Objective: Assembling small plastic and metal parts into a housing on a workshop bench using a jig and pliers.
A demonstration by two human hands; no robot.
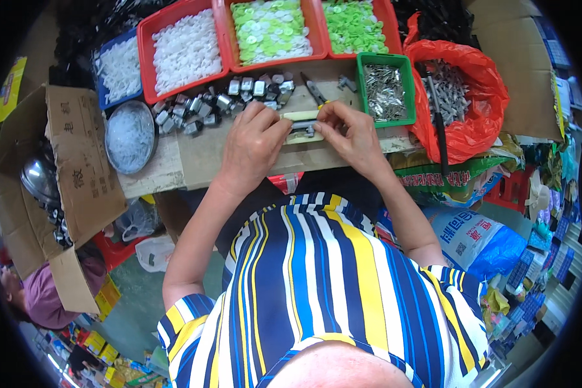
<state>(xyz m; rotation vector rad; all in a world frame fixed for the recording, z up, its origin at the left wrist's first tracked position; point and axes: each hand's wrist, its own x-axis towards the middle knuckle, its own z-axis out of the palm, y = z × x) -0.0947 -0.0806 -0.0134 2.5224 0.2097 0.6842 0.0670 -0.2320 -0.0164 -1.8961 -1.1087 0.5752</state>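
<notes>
At the near edge of the bench, my left hand [255, 137] and my right hand [353, 137] face each other over a pale cream, strip-like block [301, 116]. A short grey metal-looking piece [302, 125] lies along it between my fingertips. My right thumb and forefinger pinch the right end of this grey piece. My left fingers are closed at the left end, and what they hold is hidden behind them. Just beyond are yellow-handled pliers [315, 92] and a pile of small silvery block-shaped parts with black bits [224, 102].
Red trays of white parts [186, 52] and green discs [268, 29] line the back. A green tray [385, 121] of metal pins and a red bag [491, 110] of grey parts with a black-handled rod [441, 129] stand right. Left are a metal bowl [130, 136] and a carton [84, 155].
</notes>
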